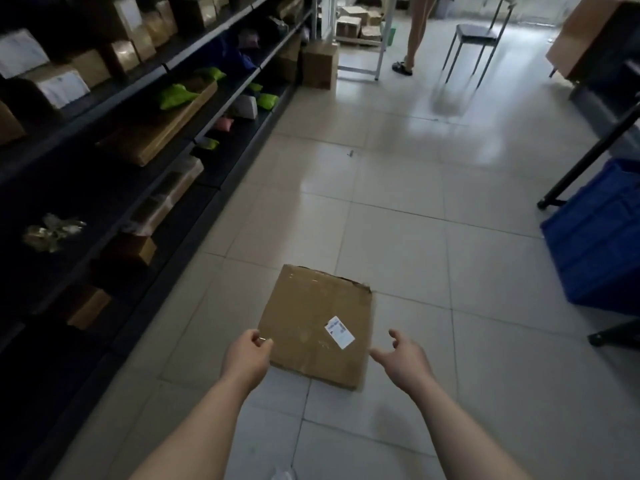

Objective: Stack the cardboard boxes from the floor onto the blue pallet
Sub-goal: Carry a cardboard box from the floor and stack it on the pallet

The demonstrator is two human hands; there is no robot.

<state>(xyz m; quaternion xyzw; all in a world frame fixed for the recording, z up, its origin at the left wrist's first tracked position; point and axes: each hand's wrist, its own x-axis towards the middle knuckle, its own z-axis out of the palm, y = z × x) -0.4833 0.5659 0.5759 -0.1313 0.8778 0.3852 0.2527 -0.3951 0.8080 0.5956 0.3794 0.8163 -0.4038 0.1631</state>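
Pick-up step; box [313, 320] flat on floor [415, 237]; left hand [246, 355] curled at its edge, grip unclear; right hand [403, 358] spread, just apart; next: clasp both sides, lift.

Dark shelves [104, 202] hold parcels [152, 133]; a black chair [476, 31] stands beyond.

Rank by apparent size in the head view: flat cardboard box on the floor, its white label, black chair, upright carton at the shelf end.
1. flat cardboard box, nearest the camera
2. black chair and upright carton: alike, both far, unranked
3. white label
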